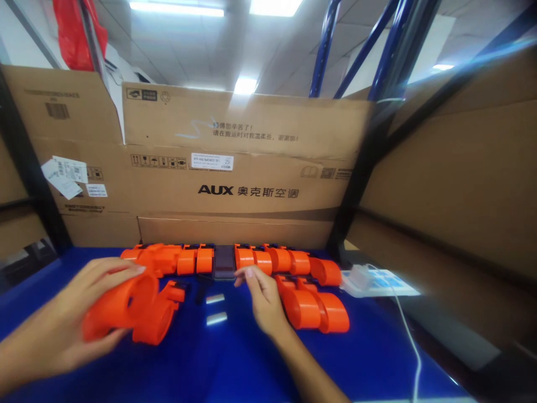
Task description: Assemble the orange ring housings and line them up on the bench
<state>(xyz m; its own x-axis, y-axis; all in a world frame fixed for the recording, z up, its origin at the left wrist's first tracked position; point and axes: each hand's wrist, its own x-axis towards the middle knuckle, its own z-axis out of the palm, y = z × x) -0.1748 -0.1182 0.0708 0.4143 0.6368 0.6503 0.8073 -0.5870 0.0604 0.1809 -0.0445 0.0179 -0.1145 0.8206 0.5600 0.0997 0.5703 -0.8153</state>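
- Left hand (71, 330), lower left of the frame: grip clamped around an orange plastic part (121, 308), fingers over its top and thumb beneath. The part is held just above the blue surface (235, 364).
- A second orange part (157, 316) sits just right of the held one, touching it.
- Centre of the frame: two small silver pieces (216, 309) lie flat on the surface, one behind the other, between the two hands.
- Row of orange parts (184, 259), middle of the frame: lined up side by side along the foot of the cardboard box (235, 168). A dark part (224, 262) sits in the middle of the row.
- Right hand (262, 299), centre of the frame: fingers half curled and apart, holding nothing. The fingertips touch the lower edge of the dark part.
- Two orange parts (314, 308) lie just right of the right hand, touching each other.
- Right of the frame: a clear packet (377, 282) with a white cable (413, 341) running toward the lower edge.
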